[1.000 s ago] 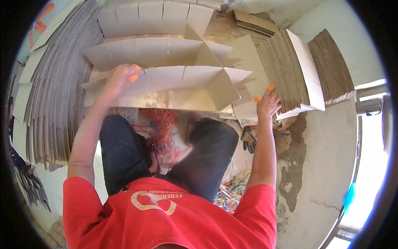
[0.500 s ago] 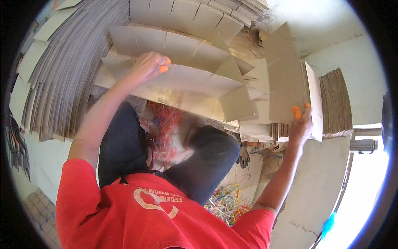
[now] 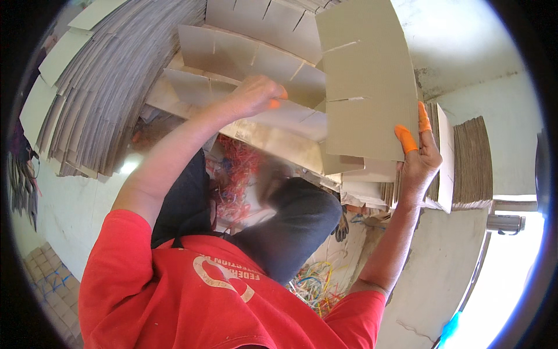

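Observation:
My right hand (image 3: 423, 158), with orange finger covers, grips a slotted cardboard divider sheet (image 3: 369, 81) at its lower right edge. The sheet stands raised, its two visible slots opening on the left side. My left hand (image 3: 256, 96) is closed at the top edge of a long upright cardboard strip (image 3: 296, 118), orange covers showing at the fingertips. Behind that strip stands another slotted cardboard strip (image 3: 250, 58). The raised sheet hides the right ends of the strips and the cross pieces there.
A tall stack of cardboard sheets (image 3: 116, 87) rises on the left. More stacked cardboard (image 3: 472, 166) stands on the right by the wall. Red plastic strands (image 3: 235, 174) lie below, between my legs, and coloured straps (image 3: 319, 285) lie lower right. A dark glove (image 3: 341, 227) hangs near my knee.
My right hand has drawn a cardboard sheet off the right stack and moved it left over the upright strips. My left hand has shifted right along the front strip.

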Action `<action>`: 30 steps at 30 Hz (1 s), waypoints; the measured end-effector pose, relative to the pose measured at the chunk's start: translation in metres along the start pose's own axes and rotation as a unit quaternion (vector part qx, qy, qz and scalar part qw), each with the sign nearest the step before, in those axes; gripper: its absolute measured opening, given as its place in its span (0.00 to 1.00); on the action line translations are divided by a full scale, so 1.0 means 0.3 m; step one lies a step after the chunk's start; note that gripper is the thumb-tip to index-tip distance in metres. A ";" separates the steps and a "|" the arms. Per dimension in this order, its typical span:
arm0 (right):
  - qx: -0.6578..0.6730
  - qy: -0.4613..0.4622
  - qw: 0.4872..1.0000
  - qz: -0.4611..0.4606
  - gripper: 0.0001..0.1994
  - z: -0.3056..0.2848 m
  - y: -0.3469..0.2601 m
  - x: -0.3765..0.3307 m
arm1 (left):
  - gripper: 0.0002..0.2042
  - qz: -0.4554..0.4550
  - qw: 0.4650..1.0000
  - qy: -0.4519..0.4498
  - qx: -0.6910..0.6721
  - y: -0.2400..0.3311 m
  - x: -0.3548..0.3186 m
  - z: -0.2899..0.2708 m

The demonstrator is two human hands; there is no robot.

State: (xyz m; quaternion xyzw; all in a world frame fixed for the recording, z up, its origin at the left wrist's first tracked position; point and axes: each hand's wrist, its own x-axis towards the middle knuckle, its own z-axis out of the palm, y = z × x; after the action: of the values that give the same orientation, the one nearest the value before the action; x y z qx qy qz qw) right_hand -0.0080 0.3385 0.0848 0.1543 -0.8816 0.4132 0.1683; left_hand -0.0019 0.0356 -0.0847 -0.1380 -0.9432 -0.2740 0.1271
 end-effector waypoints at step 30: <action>-0.058 -0.112 0.989 -0.072 0.27 0.120 0.005 0.093 | 0.07 -0.024 0.997 0.048 -0.051 -0.019 0.035 0.042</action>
State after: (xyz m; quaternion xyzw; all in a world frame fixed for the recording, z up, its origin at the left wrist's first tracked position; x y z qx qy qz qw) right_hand -0.0397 0.3077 0.0740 0.2526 -0.9040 0.3282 0.1064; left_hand -0.0158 0.0399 -0.0945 -0.1080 -0.9238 -0.3314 0.1585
